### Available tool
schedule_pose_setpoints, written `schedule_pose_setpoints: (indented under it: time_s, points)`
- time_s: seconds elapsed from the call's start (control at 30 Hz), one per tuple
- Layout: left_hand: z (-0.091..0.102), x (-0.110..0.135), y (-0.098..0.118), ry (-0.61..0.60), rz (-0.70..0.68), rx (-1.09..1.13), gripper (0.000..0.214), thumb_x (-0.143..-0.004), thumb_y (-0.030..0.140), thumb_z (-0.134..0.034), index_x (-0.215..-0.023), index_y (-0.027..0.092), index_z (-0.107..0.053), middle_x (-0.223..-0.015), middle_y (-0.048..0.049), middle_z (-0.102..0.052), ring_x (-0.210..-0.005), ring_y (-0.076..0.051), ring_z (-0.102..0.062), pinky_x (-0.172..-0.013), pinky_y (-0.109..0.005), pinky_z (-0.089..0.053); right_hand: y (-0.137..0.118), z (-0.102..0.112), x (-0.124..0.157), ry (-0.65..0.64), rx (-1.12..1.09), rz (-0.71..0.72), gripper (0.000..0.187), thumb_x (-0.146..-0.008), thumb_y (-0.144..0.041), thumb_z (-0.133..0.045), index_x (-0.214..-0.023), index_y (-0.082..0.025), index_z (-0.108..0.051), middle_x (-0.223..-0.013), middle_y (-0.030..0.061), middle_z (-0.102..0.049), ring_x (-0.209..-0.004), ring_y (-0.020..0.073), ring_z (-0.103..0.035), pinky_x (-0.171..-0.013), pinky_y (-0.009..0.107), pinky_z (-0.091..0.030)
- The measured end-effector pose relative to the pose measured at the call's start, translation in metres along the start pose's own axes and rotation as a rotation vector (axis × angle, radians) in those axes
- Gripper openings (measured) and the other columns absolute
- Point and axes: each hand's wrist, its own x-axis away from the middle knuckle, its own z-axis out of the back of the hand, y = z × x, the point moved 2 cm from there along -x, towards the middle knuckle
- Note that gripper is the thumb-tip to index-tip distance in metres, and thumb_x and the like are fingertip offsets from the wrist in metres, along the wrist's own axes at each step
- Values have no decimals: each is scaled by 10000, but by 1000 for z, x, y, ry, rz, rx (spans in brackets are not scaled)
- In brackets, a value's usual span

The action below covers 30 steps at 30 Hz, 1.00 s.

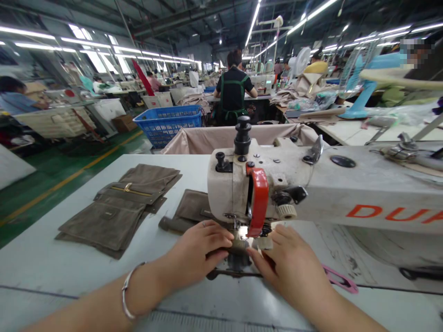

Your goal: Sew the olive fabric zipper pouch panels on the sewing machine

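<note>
My left hand (197, 253) and my right hand (289, 265) both rest on the table under the head of a white sewing machine (311, 189). Their fingers are curled and pressed onto a small brown fabric piece (238, 246) at the needle, below the red guard (258, 200). A silver bangle (128, 290) sits on my left wrist. More of the brown fabric (190, 207) runs out to the left behind the machine head.
A stack of brown fabric pieces with a gold zipper (117, 207) lies on the white table (51, 267) at left. Pink scissors (341, 279) lie right of my right hand. A blue basket (168, 122) and other seated workers (233, 87) are beyond.
</note>
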Motion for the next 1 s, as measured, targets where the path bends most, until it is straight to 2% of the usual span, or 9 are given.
schedule_pose_setpoints:
  time_s: [0.07, 0.13, 0.17, 0.4, 0.63, 0.8, 1.0]
  points:
    - [-6, 0, 9, 43, 46, -12, 115, -888, 123, -655, -971, 192, -694, -1084, -10, -733, -992, -166, -656, -947, -327, -514, -4, -2, 0, 16, -120, 50, 45, -893, -146, -636, -910, -175, -665, -910, 68, -637, -898, 267, -537, -806, 416, -459]
    - [-11, -1, 15, 96, 73, -21, 114, -881, 99, -653, -928, 192, -699, -1040, -2, -744, -944, -165, -669, -919, -324, -524, -8, -5, 0, 23, -210, 96, 230, -887, -69, -616, -1077, -192, -655, -1045, 63, -656, -965, 252, -559, -845, 387, -479]
    - [-13, -2, 16, 115, 79, -24, 118, -875, 91, -656, -912, 193, -701, -1020, 1, -748, -923, -166, -675, -906, -324, -527, -9, -7, 1, 34, -232, 110, 266, -893, -44, -593, -1100, -200, -651, -1064, 58, -662, -964, 243, -572, -837, 372, -491]
    - [-19, -2, 13, 176, 110, 6, 156, -839, 73, -693, -895, 217, -714, -969, 25, -757, -892, -158, -682, -887, -281, -526, -10, -14, 2, 143, -201, 148, 199, -928, -66, -522, -988, -179, -675, -1004, 94, -686, -842, 255, -622, -701, 366, -540]
    - [-20, -12, 3, 180, 164, 2, 185, -797, 47, -721, -868, 217, -717, -923, 18, -756, -882, -180, -685, -878, -304, -522, -6, -17, -6, 169, -81, 163, 206, -861, -36, -595, -983, -163, -701, -975, 108, -703, -833, 285, -644, -703, 401, -575]
    - [-19, -17, -2, 182, 199, 1, 210, -776, 36, -729, -845, 234, -717, -905, 27, -750, -892, -190, -683, -858, -311, -520, -2, -22, -9, 177, -42, 159, 202, -892, -61, -558, -987, -140, -718, -990, 124, -707, -861, 314, -655, -721, 455, -589]
    - [-21, -16, -3, 197, 217, 10, 202, -776, 40, -731, -830, 234, -709, -898, 36, -748, -890, -179, -682, -875, -300, -514, 0, -27, -8, 173, -28, 149, 200, -912, -85, -543, -976, -155, -718, -956, 109, -704, -834, 297, -652, -715, 439, -585]
